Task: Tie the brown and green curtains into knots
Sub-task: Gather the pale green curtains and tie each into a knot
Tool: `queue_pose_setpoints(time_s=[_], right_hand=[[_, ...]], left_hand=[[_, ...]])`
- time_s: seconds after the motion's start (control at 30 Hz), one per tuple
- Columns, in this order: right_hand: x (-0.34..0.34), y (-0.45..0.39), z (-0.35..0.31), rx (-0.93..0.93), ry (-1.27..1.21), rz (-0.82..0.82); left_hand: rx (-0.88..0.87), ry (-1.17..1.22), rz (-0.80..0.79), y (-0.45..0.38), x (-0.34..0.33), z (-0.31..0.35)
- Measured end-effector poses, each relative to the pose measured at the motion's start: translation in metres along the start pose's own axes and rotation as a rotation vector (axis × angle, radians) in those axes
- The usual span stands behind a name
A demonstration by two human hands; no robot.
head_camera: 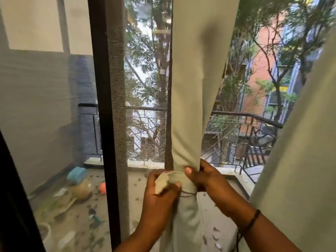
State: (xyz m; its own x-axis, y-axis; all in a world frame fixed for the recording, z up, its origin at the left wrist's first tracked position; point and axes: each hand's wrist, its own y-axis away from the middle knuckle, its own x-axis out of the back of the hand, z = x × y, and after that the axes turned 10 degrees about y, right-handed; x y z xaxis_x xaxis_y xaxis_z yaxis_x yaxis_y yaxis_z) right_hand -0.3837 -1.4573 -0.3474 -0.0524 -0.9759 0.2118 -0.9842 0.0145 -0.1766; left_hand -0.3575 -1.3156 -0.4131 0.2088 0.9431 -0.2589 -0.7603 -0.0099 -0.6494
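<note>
Nearest, both hands work at six o'clock. The left hand (161,190) pinches a pale folded end of the hanging pale green fabric curtain (192,99). The right hand (205,179) curls round the gathered cloth, thumb on top. A thin dark cord (189,194) circles the bunch just below. Further off at nine o'clock stands the dark door frame (101,106). Beyond it, at three o'clock, is the black metal balcony railing (245,135).

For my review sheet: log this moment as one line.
step: knotting green curtain | left hand: grips bunched end | right hand: pinches gathered cloth | knot: not finished
</note>
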Motion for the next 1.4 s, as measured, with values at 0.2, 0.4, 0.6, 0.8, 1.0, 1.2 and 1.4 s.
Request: queue_pose_setpoints(time_s=[0.2,0.4,0.6,0.8,1.0,1.2,1.4], right_hand=[[-0.012,-0.007,0.003,-0.004,-0.118,-0.086],[-0.034,-0.001,0.001,0.03,-0.108,0.034],[-0.07,0.019,-0.003,0.166,0.307,0.189],[-0.082,0.032,0.015,0.494,1.145,0.638],[-0.067,0.029,0.003,0.435,1.387,0.615],[-0.044,0.026,0.005,0.453,1.264,0.301],[-0.014,0.034,0.013,0.37,1.065,0.061]], left_hand=[[-0.489,-0.618,-0.401,-0.014,0.038,-0.001],[-0.49,-0.807,-0.483,-0.02,0.056,0.003],[-0.436,-0.812,-0.545,-0.048,0.062,0.004],[-0.462,-0.806,-0.71,-0.058,0.061,0.005],[-0.509,-0.77,-0.709,-0.057,0.058,0.0],[-0.413,-0.765,-0.8,-0.06,0.046,0.014],[-0.439,-0.867,-0.893,-0.07,0.025,0.014]])
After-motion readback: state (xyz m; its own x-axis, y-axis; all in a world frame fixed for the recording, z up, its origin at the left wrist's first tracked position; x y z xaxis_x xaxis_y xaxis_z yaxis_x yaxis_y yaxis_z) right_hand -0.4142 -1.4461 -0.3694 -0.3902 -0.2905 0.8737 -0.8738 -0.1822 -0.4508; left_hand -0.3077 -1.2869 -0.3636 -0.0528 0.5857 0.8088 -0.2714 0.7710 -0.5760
